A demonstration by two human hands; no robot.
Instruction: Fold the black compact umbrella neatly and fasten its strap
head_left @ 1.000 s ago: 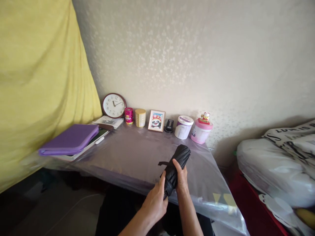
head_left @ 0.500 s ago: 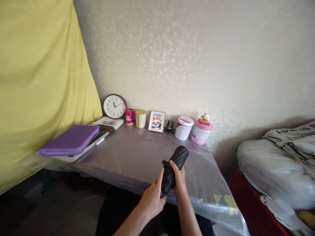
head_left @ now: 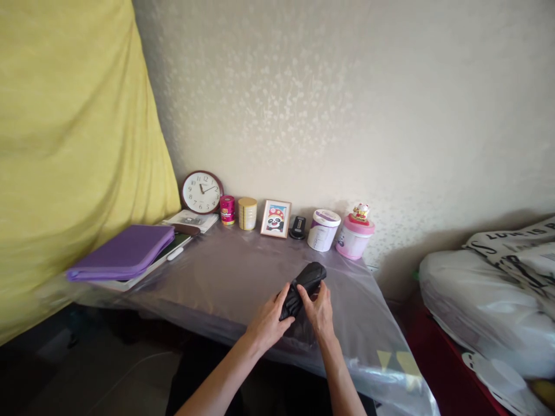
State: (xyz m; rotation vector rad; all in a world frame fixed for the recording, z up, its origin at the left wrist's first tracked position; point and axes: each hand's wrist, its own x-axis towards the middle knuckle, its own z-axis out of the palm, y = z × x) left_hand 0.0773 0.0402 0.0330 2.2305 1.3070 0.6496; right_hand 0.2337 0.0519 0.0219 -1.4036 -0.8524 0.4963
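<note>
A folded black umbrella [head_left: 309,278] is held between both my hands over the near part of the table, tilted with its far end up and to the right. My left hand [head_left: 269,322] grips its near end, thumb and fingers closed round it. Around its right side wraps my right hand [head_left: 318,306], the thumb lying on top of the fabric. The fingers under the umbrella are partly hidden. Below it spreads the table [head_left: 225,277] under a clear plastic cover.
Along the wall stand a clock [head_left: 202,192], a pink can [head_left: 227,210], a yellow-lidded jar [head_left: 247,214], a picture frame [head_left: 276,219], a small black object [head_left: 298,227], a white tub [head_left: 324,230] and a pink tub [head_left: 355,237] bearing a cat figurine [head_left: 361,212]. A purple folder [head_left: 124,251] lies left.
Both hands have moved the umbrella slightly forward, further over the table, and it now lies at a flatter slant. The strap that stuck out at its left side no longer shows.
</note>
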